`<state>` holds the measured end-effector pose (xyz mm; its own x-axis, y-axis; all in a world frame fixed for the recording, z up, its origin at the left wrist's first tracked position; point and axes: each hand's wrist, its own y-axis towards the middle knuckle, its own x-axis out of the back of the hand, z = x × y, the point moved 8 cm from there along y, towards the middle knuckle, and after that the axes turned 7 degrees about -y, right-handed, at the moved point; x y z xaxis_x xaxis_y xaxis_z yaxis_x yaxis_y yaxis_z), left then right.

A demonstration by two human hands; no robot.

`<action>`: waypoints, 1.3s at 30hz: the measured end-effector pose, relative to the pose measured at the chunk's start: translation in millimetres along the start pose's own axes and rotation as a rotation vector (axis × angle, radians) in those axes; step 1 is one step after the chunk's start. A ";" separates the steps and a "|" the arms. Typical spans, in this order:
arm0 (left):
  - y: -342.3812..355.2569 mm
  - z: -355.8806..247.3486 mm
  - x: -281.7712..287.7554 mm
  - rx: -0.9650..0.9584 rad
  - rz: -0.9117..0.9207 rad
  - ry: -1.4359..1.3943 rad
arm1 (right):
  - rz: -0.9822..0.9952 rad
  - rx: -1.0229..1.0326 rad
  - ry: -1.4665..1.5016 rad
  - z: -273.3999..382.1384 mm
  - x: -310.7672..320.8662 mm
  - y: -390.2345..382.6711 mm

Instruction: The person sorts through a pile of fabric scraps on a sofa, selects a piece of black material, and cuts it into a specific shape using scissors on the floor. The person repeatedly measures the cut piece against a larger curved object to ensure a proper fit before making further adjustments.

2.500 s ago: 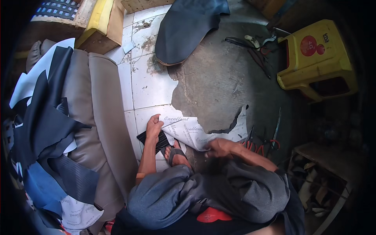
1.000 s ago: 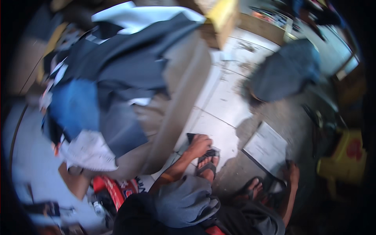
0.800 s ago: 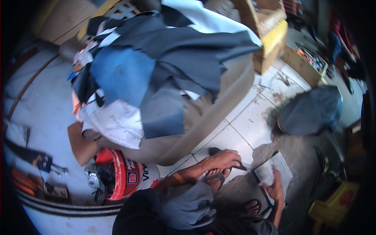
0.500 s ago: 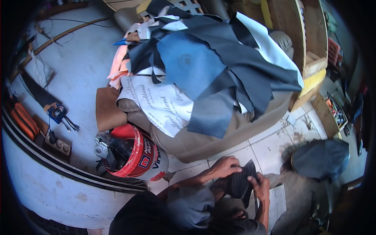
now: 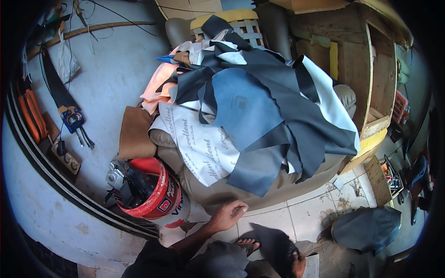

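Note:
My left hand is raised in front of the brown upholstered seat, its fingers curled; what is in them, if anything, is hidden. Lower right, my right hand grips a black piece of sheet material by its side. The piece hangs down beside my bare foot, its left end tapering to a corner. Before me the seat bears a heap of scraps: a blue-grey sheet, a white printed sheet, a dark textured piece and large black sheets.
Left of the seat stands a red-rimmed bucket full of tools, with a brown panel behind it. A black-covered round stool stands on the tiled floor at right. Wooden shelving rises at the far right.
My hands have parted: the left let go of the black piece and moved left, while the right lowered it. The view has shifted, so the heap sits lower in the picture.

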<state>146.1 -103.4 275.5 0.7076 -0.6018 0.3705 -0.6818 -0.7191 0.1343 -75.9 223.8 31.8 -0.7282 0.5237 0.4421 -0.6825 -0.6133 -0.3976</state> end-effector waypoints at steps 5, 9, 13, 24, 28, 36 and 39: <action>28.7 -164.2 76.7 -0.585 -0.345 0.161 | -0.036 -0.022 -0.062 -8.3 -25.0 -2.5; 129.0 -212.1 151.1 -0.615 -0.497 0.372 | 0.028 -0.013 -0.104 -3.5 -32.9 -4.5; 184.4 -239.9 103.8 -0.648 -0.225 1.178 | -0.052 0.041 -0.091 4.8 -22.3 -13.7; 384.5 -363.2 125.0 -0.763 -0.326 1.005 | -0.240 -0.102 -0.012 -36.6 13.3 -26.6; 422.4 -455.8 391.5 -0.282 -1.019 0.373 | -0.208 -0.073 0.031 -13.1 -16.2 -33.8; 353.0 -343.5 220.0 -0.263 -0.693 0.986 | -0.237 -0.207 0.056 -27.3 -2.4 -36.7; 260.5 -296.7 15.4 -0.919 -0.045 1.092 | -0.262 -0.214 -0.001 -25.1 14.9 -34.3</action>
<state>-75.7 -196.8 588.9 0.5239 0.2835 0.8032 -0.8377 0.0009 0.5461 -64.9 267.5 31.8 -0.5260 0.6466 0.5525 -0.8444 -0.3195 -0.4300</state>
